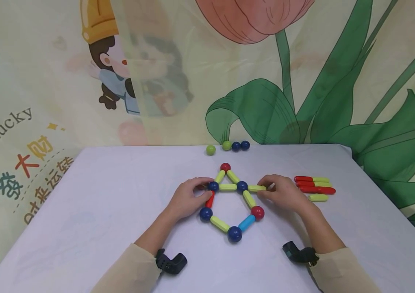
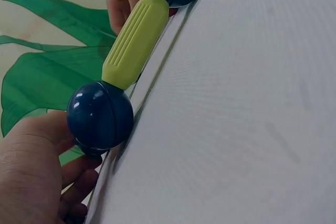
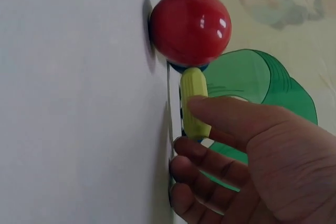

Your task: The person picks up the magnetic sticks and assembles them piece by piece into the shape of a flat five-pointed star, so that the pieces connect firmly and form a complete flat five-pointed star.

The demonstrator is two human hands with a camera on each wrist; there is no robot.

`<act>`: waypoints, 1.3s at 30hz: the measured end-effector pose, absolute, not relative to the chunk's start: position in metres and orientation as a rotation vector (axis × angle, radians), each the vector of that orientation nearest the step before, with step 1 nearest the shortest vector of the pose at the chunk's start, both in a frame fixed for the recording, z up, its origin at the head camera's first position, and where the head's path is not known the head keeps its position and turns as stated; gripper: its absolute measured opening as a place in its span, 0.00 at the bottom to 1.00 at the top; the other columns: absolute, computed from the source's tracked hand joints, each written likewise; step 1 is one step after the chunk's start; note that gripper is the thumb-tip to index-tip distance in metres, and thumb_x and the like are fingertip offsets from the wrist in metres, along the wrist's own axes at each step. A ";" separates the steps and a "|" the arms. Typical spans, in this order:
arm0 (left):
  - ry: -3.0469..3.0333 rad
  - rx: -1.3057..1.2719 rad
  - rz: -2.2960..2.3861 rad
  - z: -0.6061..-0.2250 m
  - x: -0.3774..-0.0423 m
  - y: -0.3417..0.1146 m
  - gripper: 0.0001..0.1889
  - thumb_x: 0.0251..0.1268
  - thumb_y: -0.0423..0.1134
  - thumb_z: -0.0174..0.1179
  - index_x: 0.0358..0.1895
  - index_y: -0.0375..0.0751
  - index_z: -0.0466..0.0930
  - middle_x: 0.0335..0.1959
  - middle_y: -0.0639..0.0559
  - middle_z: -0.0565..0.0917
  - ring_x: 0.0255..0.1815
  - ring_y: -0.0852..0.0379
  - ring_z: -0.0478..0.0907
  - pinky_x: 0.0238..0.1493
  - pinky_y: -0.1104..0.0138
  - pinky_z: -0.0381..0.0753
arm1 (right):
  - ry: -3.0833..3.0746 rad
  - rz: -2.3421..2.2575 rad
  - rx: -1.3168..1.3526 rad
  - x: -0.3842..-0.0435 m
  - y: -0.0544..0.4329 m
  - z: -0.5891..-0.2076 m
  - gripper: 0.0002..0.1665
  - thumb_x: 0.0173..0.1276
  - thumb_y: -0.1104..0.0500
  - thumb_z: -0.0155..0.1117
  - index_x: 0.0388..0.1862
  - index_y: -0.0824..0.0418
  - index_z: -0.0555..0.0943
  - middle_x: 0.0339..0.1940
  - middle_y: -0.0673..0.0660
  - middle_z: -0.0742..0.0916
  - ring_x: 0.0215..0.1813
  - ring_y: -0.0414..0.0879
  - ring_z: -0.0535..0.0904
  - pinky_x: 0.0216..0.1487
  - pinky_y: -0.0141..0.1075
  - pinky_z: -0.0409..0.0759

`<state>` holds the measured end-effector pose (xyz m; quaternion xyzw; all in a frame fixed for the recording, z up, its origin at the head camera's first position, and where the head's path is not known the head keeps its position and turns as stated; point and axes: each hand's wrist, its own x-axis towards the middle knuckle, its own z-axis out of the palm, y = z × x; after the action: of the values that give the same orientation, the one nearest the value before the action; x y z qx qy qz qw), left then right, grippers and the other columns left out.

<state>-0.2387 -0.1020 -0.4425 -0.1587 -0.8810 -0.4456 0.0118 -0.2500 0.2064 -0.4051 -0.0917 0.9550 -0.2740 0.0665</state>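
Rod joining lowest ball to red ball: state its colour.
Light blue; the head view shows the rod best.

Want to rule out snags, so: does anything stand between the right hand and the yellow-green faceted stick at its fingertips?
Nothing visible stands between them: the right hand pinches the outer end of the yellow-green faceted stick. The stick's other end meets a glossy dark-blue ball.

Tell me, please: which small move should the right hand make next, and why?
Probably the right hand should gently release the slim yellow-green stick, because the stick's inner end appears to meet the glossy dark-blue ball already, while the left hand holds the neighbouring dark-blue ball at the other end of the short crossbar.
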 end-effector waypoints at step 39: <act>-2.734 -0.528 -1.397 -0.442 -0.238 -0.103 0.20 0.69 0.40 0.65 0.64 0.51 0.83 0.54 0.55 0.87 0.57 0.54 0.81 0.65 0.53 0.78 | 2.849 -0.945 -0.225 -0.233 0.293 -0.360 0.25 0.72 0.52 0.68 0.64 0.62 0.80 0.58 0.65 0.84 0.53 0.56 0.80 0.42 0.36 0.85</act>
<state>-0.2382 -0.1031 -0.4421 -0.1694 -0.8775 -0.4484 0.0134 -0.2326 0.2932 -0.3597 -0.0747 0.9445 -0.3131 0.0656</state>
